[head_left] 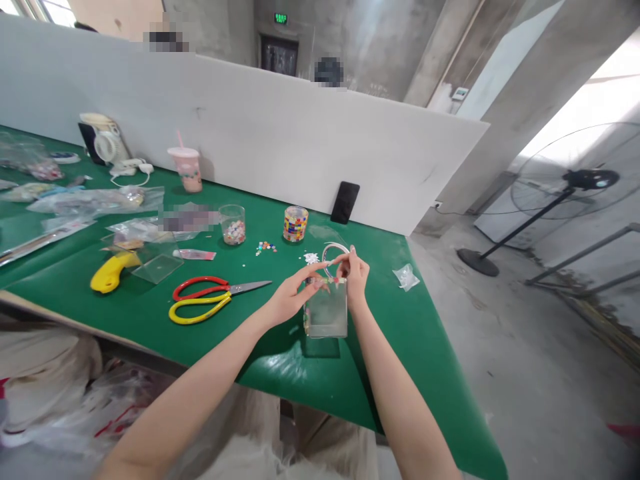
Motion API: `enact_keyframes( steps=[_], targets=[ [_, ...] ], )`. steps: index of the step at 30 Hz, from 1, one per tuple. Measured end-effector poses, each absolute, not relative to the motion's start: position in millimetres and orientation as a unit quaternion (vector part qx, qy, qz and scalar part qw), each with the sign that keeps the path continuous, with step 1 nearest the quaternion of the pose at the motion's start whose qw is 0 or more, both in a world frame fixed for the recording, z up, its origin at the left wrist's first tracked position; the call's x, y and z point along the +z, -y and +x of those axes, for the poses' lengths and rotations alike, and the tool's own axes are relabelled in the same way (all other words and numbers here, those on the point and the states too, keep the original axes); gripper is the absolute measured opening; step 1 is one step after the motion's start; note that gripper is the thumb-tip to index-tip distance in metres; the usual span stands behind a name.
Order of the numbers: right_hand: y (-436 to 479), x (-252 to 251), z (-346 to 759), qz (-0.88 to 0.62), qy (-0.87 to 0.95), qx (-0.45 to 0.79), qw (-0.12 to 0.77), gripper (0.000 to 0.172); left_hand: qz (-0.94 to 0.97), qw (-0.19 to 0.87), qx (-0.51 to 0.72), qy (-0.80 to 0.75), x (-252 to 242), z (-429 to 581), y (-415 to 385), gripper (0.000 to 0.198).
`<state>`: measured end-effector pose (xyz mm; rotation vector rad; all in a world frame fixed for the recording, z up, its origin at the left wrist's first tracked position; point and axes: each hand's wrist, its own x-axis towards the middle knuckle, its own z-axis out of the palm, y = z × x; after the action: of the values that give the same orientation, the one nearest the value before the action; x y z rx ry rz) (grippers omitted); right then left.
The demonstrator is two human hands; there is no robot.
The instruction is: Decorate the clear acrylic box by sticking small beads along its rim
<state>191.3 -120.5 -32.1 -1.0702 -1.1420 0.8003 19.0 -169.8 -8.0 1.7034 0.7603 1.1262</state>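
Note:
A clear plastic box (327, 319) with small coloured pieces along its top edge and left side is between my hands, close above the table. My left hand (299, 291) grips the box at its upper left, fingers bent over the edge. My right hand (354, 272) is closed in a pinch at the upper right corner; what sits between its fingertips is too small to name. Just behind the fingers a pale ring-shaped loop (336, 245) shows, partly hidden. Beside it lies a small heap of white pieces (311, 257).
Red-and-yellow scissors (220, 297) lie left of my hands. Further back stand a glass of small pieces (233, 230), a mosaic-covered glass (295, 224) and a phone (345, 202) against the white partition (280, 127). A small plastic bag (406, 277) lies near the green table's right edge.

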Motion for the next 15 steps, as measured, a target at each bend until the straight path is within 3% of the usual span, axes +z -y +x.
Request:
enact_keyframes(
  steps=[15],
  targets=[
    [121.0,-50.8,243.7,-0.568,0.455,0.133,0.673,0.029,0.647,0.468,0.423,-0.429,-25.8,24.2,135.7,0.033]
  ],
)
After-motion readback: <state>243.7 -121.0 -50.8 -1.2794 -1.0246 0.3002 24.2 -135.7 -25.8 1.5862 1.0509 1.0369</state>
